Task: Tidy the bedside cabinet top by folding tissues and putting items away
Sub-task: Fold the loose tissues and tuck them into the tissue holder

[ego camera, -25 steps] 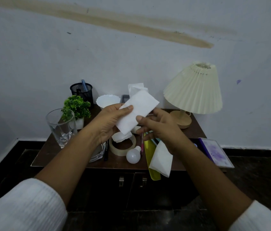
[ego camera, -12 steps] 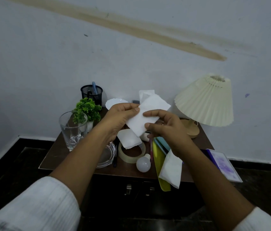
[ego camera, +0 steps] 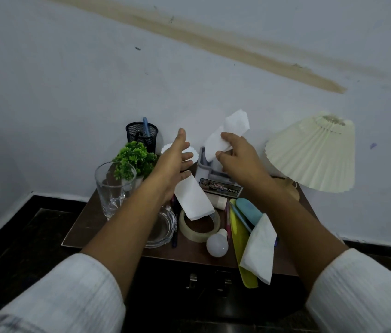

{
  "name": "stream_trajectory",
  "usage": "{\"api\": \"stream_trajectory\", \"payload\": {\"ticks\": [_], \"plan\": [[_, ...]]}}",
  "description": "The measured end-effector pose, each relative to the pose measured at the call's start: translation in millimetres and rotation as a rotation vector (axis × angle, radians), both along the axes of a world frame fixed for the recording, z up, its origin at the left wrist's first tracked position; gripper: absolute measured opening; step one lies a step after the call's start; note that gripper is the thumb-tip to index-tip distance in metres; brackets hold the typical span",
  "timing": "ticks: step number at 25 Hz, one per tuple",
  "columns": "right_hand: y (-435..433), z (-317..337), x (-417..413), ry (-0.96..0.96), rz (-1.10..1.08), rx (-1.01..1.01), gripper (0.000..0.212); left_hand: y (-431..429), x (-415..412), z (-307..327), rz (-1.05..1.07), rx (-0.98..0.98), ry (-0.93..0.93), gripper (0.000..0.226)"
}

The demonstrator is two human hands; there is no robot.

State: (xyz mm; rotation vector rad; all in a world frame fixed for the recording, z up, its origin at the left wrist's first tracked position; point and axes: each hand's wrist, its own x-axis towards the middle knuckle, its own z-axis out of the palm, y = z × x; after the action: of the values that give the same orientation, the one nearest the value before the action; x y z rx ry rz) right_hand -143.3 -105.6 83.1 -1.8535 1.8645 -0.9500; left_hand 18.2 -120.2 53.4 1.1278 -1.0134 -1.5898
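Fingers hold nothing at the cabinet top's (ego camera: 84,233) front edge, where a limp, soft sheet (ego camera: 259,246) droops beside a smooth round bulb (ego camera: 217,246); further in, a flat folded strip (ego camera: 193,200) lies across the tape ring (ego camera: 195,236). Beyond, the left hand (ego camera: 174,162) is straight-fingered and spread, off the folded tissue (ego camera: 215,143) both hands held half a second ago. The right hand (ego camera: 240,159) alone pinches it above the grey holder (ego camera: 210,174) near the back edge, so that fold looks finished.

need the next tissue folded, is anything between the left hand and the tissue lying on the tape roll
Nothing visible does. The open left hand hovers right by the upper end of the tissue, which lies on top of the tape roll; contact cannot be told.
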Motion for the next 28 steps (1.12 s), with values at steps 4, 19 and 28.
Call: {"api": "stream_trajectory", "payload": {"ticks": [4, 19, 28], "plan": [[-5, -11, 12, 0.204, -0.045, -0.022, 0.041, -4, -5, -3, -0.076, -0.011, -0.005, 0.079], [-2, -26, 30, 0.418, 0.024, 0.065, 0.041, -7, -7, -3, -0.080, -0.029, -0.001, 0.078], [-6, -32, 21, 0.178, -0.042, -0.056, 0.042, -8, -9, -3, -0.085, -0.067, -0.086, 0.080]]}}
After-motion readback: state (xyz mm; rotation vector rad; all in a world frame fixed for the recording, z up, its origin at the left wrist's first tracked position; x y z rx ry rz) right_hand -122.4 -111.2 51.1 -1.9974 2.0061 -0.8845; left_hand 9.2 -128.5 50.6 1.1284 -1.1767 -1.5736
